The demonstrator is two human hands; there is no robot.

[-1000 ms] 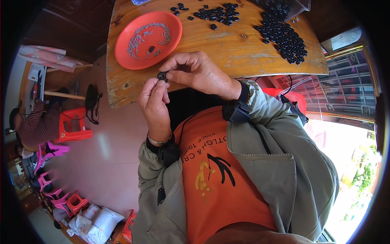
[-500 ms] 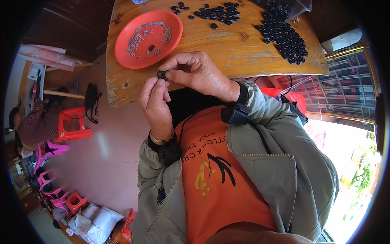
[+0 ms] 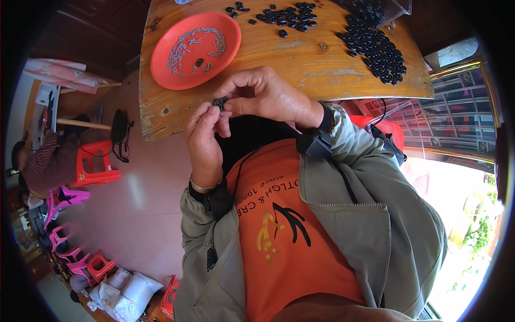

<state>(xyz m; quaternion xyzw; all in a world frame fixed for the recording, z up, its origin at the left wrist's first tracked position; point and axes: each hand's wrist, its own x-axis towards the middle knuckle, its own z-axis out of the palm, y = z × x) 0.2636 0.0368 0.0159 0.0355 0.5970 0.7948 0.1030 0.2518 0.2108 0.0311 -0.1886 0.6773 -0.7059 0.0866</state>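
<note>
A small black plastic part is pinched between my two hands over the table's near edge. My left hand is closed on its lower side with thumb and fingertips. From the right, my right hand grips it between thumb and forefinger. Just beyond my hands lies a red plate with many thin grey metal pins scattered in it. One black piece also rests in the plate. Fingers hide much of the held part.
The wooden table carries a loose group of black parts at the back and a bigger pile at the right, by a clear bag. A person in a striped top sits at far left, near a red stool.
Both hands have shifted slightly to the right with the black part, which has turned a little between the fingertips. The left hand's fingers have spread somewhat. The plate and piles look unmoved.
</note>
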